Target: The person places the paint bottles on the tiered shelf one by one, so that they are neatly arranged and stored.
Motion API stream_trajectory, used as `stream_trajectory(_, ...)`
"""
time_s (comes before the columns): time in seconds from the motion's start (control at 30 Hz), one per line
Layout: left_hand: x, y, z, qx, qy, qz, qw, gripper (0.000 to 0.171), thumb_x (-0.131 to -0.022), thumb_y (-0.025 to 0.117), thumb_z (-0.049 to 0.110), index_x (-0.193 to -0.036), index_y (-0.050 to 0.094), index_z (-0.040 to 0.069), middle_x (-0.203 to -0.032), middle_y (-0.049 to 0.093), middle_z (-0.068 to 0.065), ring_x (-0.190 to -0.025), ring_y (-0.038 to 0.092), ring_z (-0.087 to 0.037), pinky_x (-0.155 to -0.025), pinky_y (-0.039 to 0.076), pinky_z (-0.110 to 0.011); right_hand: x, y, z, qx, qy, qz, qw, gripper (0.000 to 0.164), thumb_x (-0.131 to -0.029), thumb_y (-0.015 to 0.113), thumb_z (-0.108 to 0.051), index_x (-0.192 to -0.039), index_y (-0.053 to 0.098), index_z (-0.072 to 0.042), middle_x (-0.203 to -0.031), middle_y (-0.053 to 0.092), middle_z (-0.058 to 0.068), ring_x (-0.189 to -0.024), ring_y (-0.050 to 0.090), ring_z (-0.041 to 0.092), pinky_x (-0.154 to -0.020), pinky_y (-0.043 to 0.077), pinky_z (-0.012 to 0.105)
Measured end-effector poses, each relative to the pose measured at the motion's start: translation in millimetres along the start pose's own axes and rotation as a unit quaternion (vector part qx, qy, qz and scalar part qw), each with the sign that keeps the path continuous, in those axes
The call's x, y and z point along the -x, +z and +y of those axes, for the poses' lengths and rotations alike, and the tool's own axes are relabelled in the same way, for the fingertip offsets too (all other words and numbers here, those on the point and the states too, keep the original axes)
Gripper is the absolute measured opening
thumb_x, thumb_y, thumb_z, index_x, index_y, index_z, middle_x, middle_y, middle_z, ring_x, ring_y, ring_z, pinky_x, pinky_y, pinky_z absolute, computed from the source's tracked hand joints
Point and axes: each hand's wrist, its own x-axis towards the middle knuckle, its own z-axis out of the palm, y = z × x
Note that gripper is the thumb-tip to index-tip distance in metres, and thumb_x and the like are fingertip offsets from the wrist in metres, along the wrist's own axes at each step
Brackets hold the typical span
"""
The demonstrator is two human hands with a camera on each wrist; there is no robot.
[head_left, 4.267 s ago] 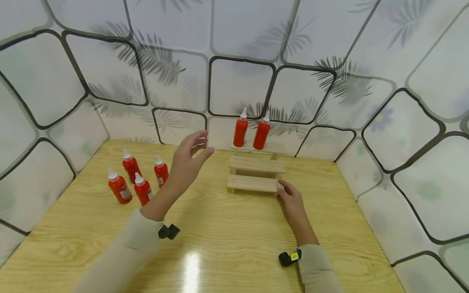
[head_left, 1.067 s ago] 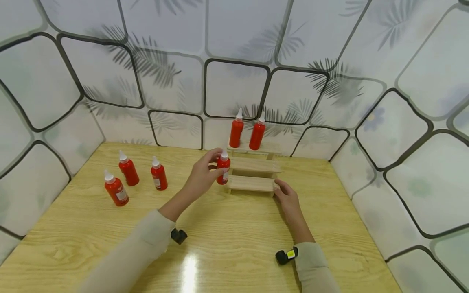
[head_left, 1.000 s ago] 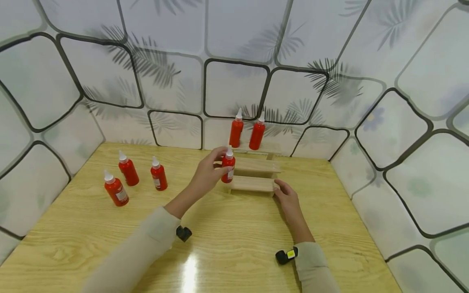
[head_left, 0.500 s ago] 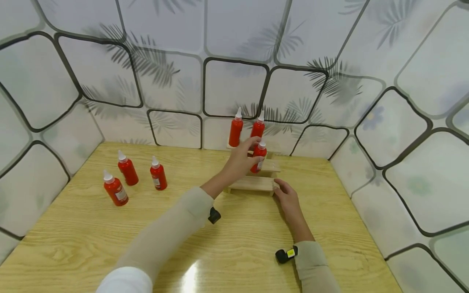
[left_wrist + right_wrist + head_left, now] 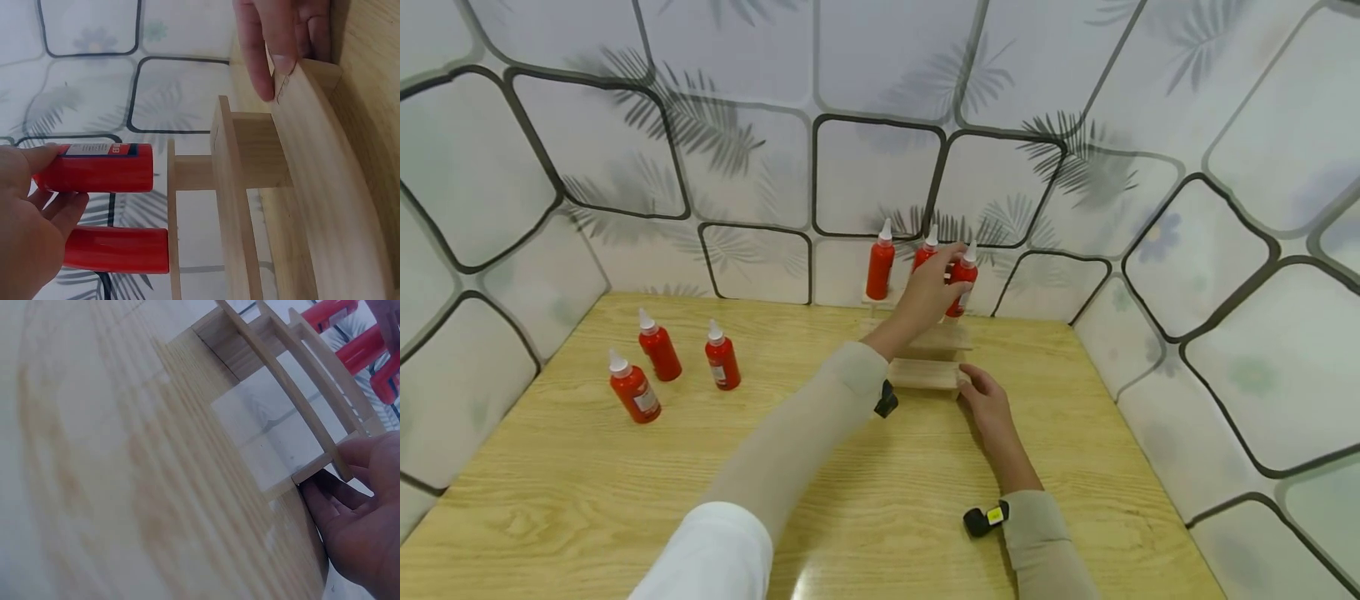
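Observation:
My left hand [image 5: 921, 296] pinches a red squeeze bottle [image 5: 967, 273] with a white pointed nozzle, at the right end of the wooden stepped rack's [image 5: 928, 374] top tier. In the left wrist view a narrow gap shows between that bottle's base [image 5: 147, 169] and the top board [image 5: 172, 219]. Two similar bottles stand on the top tier: one at the left end [image 5: 880, 271], and one in the middle [image 5: 922, 257], partly hidden by my left hand. With thumb and fingers, my right hand [image 5: 990, 408] grips the right end of the lowest step.
Several more red squeeze bottles [image 5: 722, 362] stand upright on the left of the wood-grain table [image 5: 587, 500]. A patterned backdrop [image 5: 880, 175] rises close behind the rack and along both sides.
My left hand has picked up a bottle from the left group and carried it right and up to the rack's top tier. The right hand keeps its grip on the lowest step.

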Motion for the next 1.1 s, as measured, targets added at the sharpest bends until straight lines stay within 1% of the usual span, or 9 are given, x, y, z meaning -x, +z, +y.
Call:
stream_trajectory(0.07, -6.0, 4.2, 1.8, -0.013, -0.004, 0.003, 0.9999, 0.063, -0.096, 0.069, 0.017, -0.152, 0.041, 0.021, -0.144, 0.057, -0.004, -0.120, 0.062, -0.019, -0.097, 0.056, -0.032, -0.4, -2.3, 2.1, 0.003, -0.001, 0.000, 1.000, 0.043, -0.103, 0.058, -0.014, -0.144, 0.053, -0.003, -0.156, 0.044, 0.015, -0.144, 0.039, 0.024, -0.097, 0.045, 0.012)
stream_trajectory(0.17, -13.1, 8.4, 3.4, -0.032, -0.011, 0.003, 0.9994, 0.063, -0.096, 0.069, 0.016, -0.152, 0.041, 0.020, -0.144, 0.057, -0.003, -0.120, 0.062, -0.019, -0.097, 0.056, -0.033, -1.4, -3.7, 4.3, 0.007, -0.002, -0.001, 1.000, 0.042, -0.103, 0.057, -0.016, -0.143, 0.054, -0.005, -0.157, 0.043, 0.013, -0.147, 0.036, 0.024, -0.111, 0.043, 0.029)
stream_trajectory(0.27, -19.0, 12.0, 3.8, -0.042, -0.016, -0.007, 0.9990, 0.064, -0.097, 0.068, 0.016, -0.153, 0.040, 0.021, -0.146, 0.055, -0.003, -0.124, 0.059, -0.019, -0.100, 0.054, -0.033, -1.7, -4.2, 5.4, 0.005, -0.006, -0.003, 1.000, 0.042, -0.103, 0.057, -0.016, -0.143, 0.054, -0.005, -0.158, 0.041, 0.013, -0.149, 0.033, 0.024, -0.117, 0.038, 0.041)
stream_trajectory(0.47, -29.0, 18.6, 1.9, -0.066, -0.021, -0.022, 0.9974, 0.063, -0.099, 0.066, 0.018, -0.155, 0.037, 0.022, -0.149, 0.052, -0.002, -0.130, 0.055, -0.017, -0.106, 0.050, -0.034, 0.0, -4.0, 5.2, -0.001, -0.010, -0.008, 1.000, 0.041, -0.103, 0.056, -0.014, -0.143, 0.053, -0.004, -0.157, 0.042, 0.014, -0.149, 0.031, 0.025, -0.117, 0.037, 0.042)
stream_trajectory(0.7, -36.9, 18.9, 1.6, -0.072, -0.043, -0.010, 0.9964, 0.064, -0.099, 0.065, 0.020, -0.156, 0.035, 0.022, -0.148, 0.053, -0.003, -0.128, 0.056, -0.019, -0.104, 0.051, -0.035, -0.5, -3.9, 4.5, -0.001, -0.007, -0.008, 1.000, 0.041, -0.104, 0.055, -0.014, -0.144, 0.053, -0.003, -0.157, 0.041, 0.016, -0.149, 0.032, 0.028, -0.119, 0.035, 0.044)
stream_trajectory(0.8, -39.6, 19.4, 2.2, -0.063, -0.048, -0.005, 0.9969, 0.063, -0.099, 0.065, 0.018, -0.155, 0.036, 0.021, -0.149, 0.053, -0.004, -0.129, 0.055, -0.020, -0.104, 0.051, -0.035, -1.0, -3.1, 3.4, -0.001, -0.004, -0.006, 1.000, 0.042, -0.104, 0.056, -0.014, -0.144, 0.052, -0.003, -0.156, 0.043, 0.016, -0.148, 0.034, 0.026, -0.117, 0.037, 0.040)
stream_trajectory(0.9, -40.6, 20.4, 3.4, -0.056, -0.049, -0.001, 0.9972, 0.063, -0.100, 0.064, 0.017, -0.155, 0.035, 0.020, -0.151, 0.051, -0.004, -0.133, 0.053, -0.020, -0.106, 0.049, -0.036, -0.3, -2.3, 1.0, -0.004, 0.000, -0.006, 1.000, 0.042, -0.104, 0.056, -0.014, -0.145, 0.052, -0.003, -0.155, 0.044, 0.016, -0.145, 0.037, 0.025, -0.107, 0.045, 0.023)
stream_trajectory(1.0, -40.5, 20.6, 4.9, -0.054, -0.049, 0.001, 0.9973, 0.064, -0.100, 0.064, 0.016, -0.156, 0.034, 0.019, -0.153, 0.049, -0.005, -0.136, 0.050, -0.021, -0.109, 0.047, -0.037, 0.4, -1.9, -0.6, -0.002, 0.003, -0.006, 1.000, 0.042, -0.104, 0.056, -0.014, -0.144, 0.052, -0.003, -0.156, 0.044, 0.015, -0.145, 0.037, 0.024, -0.093, 0.045, 0.008)
stream_trajectory(1.1, -40.0, 21.1, 7.0, -0.051, -0.044, 0.006, 0.9977, 0.066, -0.100, 0.064, 0.015, -0.157, 0.033, 0.018, -0.155, 0.045, -0.005, -0.140, 0.046, -0.021, -0.113, 0.045, -0.036, 0.3, -2.7, -1.0, 0.004, 0.004, -0.007, 1.000, 0.042, -0.104, 0.056, -0.015, -0.144, 0.053, -0.004, -0.156, 0.044, 0.015, -0.145, 0.037, 0.024, -0.089, 0.044, 0.006)
